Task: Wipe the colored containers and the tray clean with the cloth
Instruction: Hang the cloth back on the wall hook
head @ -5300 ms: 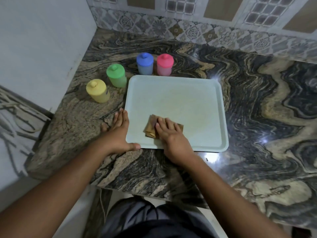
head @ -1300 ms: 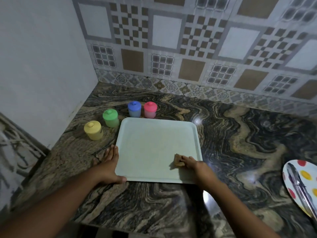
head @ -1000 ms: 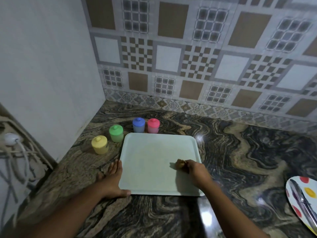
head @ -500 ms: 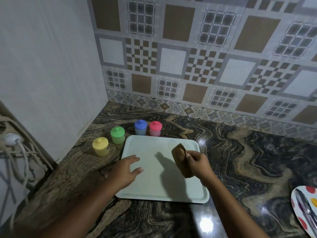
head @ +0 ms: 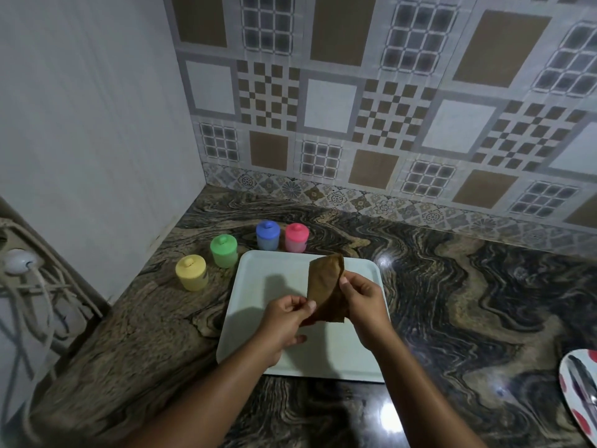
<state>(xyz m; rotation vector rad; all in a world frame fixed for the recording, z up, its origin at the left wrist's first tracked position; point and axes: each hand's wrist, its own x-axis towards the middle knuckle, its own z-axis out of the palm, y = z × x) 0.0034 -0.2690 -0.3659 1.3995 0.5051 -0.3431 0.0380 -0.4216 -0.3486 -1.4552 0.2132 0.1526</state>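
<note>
Past the counter's (head: 452, 302) left edge, a white plug (head: 17, 261) and a tangle of pale cables (head: 45, 286) are hanging against the wall. On the counter, toward its back left corner, four lidded containers are standing upright in a curved row. The yellow container (head: 190, 273) is sitting nearest the left edge, the green container (head: 223, 250) is standing just beyond it, and the blue container (head: 267, 235) and the pink container (head: 296, 237) are standing side by side, almost touching, just behind the tray's far rim. The pale tray (head: 255, 270) is lying flat on the counter between the containers and the front edge, with shadows falling across its bare surface.

Over the tray, both hands are holding the brown cloth (head: 324, 286) up in the air. The left hand (head: 284, 321) is pinching the cloth's lower left edge between thumb and forefinger, with its remaining fingers curling under the palm. The cloth is standing up from that pinch, its top corner reaching to the tray's far rim as seen from the head camera. The right hand (head: 365, 302) is gripping the cloth's right side, thumb in front and fingers curling behind.

Toward the counter's right edge, a white plate (head: 568, 370) with red spots is lying half out of view, and a metal utensil (head: 581, 386) is resting on it; which kind I cannot tell.
</note>
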